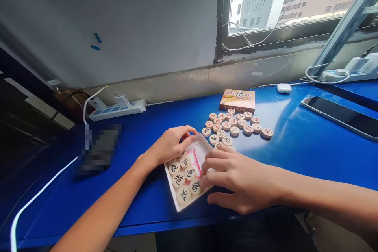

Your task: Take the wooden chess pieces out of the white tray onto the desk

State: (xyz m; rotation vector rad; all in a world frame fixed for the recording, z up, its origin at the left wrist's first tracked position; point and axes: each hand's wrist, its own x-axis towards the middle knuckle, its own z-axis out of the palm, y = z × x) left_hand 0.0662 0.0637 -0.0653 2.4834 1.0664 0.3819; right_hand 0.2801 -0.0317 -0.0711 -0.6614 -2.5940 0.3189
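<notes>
Reading across from the left of the frame, a white power strip (118,109) lies by the wall and a blurred-out patch sits on the blue table (295,145) just below it. At lower centre the left hand (173,144) rests with its fingers curled over the upper left rim of the white box tray (197,142), touching the rim but not closed around any piece. The tray's long axis runs from lower left to upper right, and the round wooden chess pieces in the tray (185,177) fill its nearer end, black characters facing up. The right hand (236,179) lies just right of them, fingers flat and slightly spread across the tray's right edge, holding nothing that can be seen (its fingertips cover part of the tray floor, so a piece beneath them cannot be ruled out). The right hand is the nearer to the loose pieces (236,126), which lie above it toward centre right, before the box lid (238,99). A phone (339,117) is cut off at the right edge.
</notes>
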